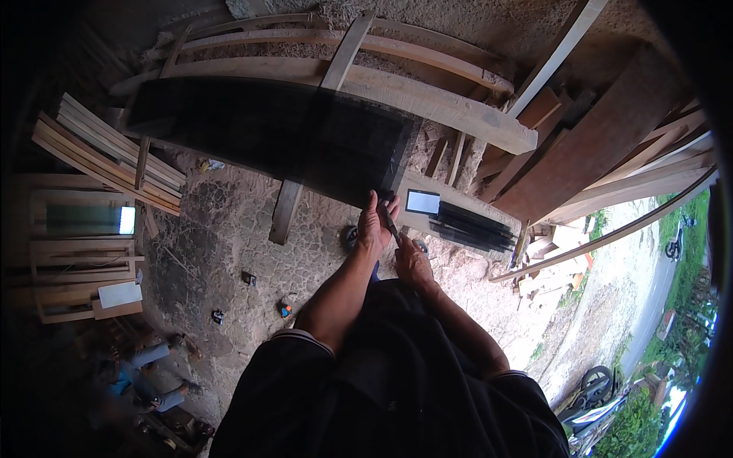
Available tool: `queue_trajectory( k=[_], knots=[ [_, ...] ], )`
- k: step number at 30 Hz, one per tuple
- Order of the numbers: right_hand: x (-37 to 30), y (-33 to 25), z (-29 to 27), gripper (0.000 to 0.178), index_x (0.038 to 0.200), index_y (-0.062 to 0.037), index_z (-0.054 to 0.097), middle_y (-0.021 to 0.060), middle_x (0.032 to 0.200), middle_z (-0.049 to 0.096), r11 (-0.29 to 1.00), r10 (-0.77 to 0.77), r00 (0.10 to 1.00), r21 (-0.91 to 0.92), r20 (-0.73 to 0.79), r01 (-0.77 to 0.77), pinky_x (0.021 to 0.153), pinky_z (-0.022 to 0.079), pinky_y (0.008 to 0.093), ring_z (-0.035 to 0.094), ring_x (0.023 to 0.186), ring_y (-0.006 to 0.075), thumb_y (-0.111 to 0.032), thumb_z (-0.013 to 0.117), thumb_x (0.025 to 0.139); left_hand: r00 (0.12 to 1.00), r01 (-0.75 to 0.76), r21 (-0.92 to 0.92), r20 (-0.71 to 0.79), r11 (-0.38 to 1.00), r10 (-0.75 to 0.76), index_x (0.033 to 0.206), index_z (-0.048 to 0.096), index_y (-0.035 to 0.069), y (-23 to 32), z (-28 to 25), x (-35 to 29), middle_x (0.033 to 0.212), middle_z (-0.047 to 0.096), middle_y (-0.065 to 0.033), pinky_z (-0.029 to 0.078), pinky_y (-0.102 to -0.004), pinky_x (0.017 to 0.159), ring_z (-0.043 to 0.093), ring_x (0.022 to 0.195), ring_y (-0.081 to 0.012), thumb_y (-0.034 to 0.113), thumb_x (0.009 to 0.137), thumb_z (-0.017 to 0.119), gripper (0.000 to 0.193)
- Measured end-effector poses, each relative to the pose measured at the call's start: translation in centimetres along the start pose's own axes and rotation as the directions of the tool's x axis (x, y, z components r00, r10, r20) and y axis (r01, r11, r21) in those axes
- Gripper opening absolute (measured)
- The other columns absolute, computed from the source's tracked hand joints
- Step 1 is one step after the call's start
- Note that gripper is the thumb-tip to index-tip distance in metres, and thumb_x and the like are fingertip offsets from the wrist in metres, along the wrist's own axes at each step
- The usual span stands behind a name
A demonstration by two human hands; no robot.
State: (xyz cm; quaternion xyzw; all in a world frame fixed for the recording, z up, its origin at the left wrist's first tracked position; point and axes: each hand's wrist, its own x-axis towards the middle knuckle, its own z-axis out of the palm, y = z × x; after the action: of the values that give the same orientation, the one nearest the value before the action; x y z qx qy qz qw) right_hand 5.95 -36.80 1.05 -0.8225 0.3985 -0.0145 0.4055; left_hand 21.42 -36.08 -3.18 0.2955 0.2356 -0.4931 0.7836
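My left hand [372, 223] is turned palm up beside the near right corner of a long dark sheet [259, 126], with its thumb stretched out. A dark slim tool [391, 225] lies across its palm, and the half-curled fingers close on the upper end. My right hand [414, 262] is wrapped round the lower end of that tool; its exact kind is too small to make out. The dark sheet rests on wooden beams. To the right of my hands lie a small dark-rimmed panel with a pale face [423, 202] and several black strips [473, 227].
A wooden crosspiece [286, 211] juts out under the sheet. Long planks [107, 160] stand at left, near wooden frames [84, 259]. Boards [595, 137] lean at right. Small items, including an orange-and-blue one [285, 310], lie on the cracked floor. Another person's legs [156, 374] show lower left.
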Motion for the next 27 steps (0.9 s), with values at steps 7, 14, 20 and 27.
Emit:
queue_trajectory(
  k=[7,14,20,27],
  knots=[
    [0.2,-0.1,-0.1,0.033,0.126,-0.0031,0.048,0.0312,0.105,0.060,1.000,0.006,1.000,0.019,0.016,-0.006,0.082,0.046,0.0563,0.058,0.098,0.0487,-0.021,0.043,0.099,1.000,0.007,0.004,0.004,1.000,-0.007,0.130,0.048,0.000,0.0,0.0,-0.1,0.129,0.057,-0.0102,0.034,-0.0429,0.112,0.053,0.125,-0.0303,0.049,0.082,0.073,0.073],
    [-0.3,-0.9,-1.1,0.032,0.125,-0.0023,0.049,0.0305,0.108,0.060,0.998,0.054,0.996,0.035,0.069,-0.057,0.084,0.045,0.0556,0.057,0.102,0.0491,-0.020,0.045,0.098,0.999,-0.009,-0.016,0.034,1.000,0.010,0.129,0.049,0.002,-0.3,-0.5,0.5,0.129,0.056,-0.0117,0.033,-0.0444,0.113,0.053,0.124,-0.0314,0.050,0.081,0.074,0.072],
    [-0.4,-0.9,-0.4,0.037,0.129,-0.0018,0.045,0.0309,0.115,0.056,0.998,0.052,0.998,0.036,0.042,-0.053,0.085,0.046,0.0550,0.055,0.105,0.0486,-0.020,0.047,0.097,1.000,-0.002,-0.003,0.003,1.000,0.002,0.122,0.055,0.002,-0.1,-0.3,0.3,0.122,0.060,-0.0114,0.036,-0.0454,0.111,0.057,0.117,-0.0304,0.048,0.080,0.076,0.066],
    [0.0,-1.1,-0.5,0.039,0.130,-0.0006,0.044,0.0310,0.109,0.057,0.999,0.050,0.997,0.014,0.056,-0.051,0.085,0.045,0.0557,0.056,0.102,0.0491,-0.019,0.048,0.096,0.999,-0.004,0.018,0.039,1.000,0.003,0.124,0.053,0.000,0.1,-0.2,0.0,0.121,0.061,-0.0112,0.035,-0.0458,0.111,0.058,0.117,-0.0294,0.048,0.081,0.075,0.068]
  ],
)
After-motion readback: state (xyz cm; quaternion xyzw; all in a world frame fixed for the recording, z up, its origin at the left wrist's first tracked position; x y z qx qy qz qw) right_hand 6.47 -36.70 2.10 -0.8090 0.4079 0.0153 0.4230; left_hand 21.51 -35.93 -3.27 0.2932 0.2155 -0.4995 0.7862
